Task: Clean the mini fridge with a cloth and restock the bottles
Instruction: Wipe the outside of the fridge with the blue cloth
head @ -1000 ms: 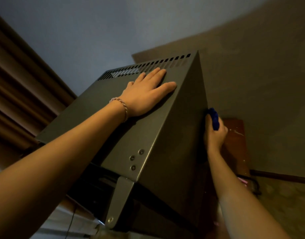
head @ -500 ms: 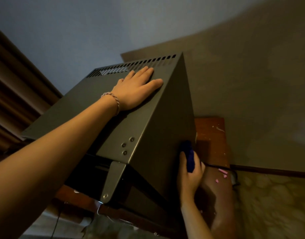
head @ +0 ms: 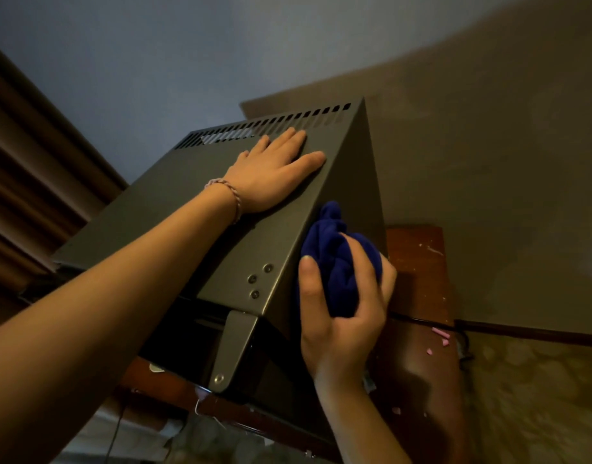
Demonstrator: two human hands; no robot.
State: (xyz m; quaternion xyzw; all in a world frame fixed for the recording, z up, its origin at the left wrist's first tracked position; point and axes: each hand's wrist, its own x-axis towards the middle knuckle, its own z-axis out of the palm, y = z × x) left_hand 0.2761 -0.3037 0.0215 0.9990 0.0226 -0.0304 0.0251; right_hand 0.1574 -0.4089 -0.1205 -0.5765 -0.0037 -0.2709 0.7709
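Bracing our left hand (head: 271, 177) flat, fingers spread, on top of the grey mini fridge (head: 174, 209), we curl our right hand (head: 345, 306) closed around the bunched blue cloth (head: 334, 249), pressing it against the fridge's right side near the front corner.

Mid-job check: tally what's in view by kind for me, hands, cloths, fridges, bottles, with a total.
Hands: 2, left hand flat on top, right hand gripping the cloth
Cloths: 1, blue cloth against the fridge's side
Mini fridges: 1, grey mini fridge
Bottles: 0 in view
Total: 4
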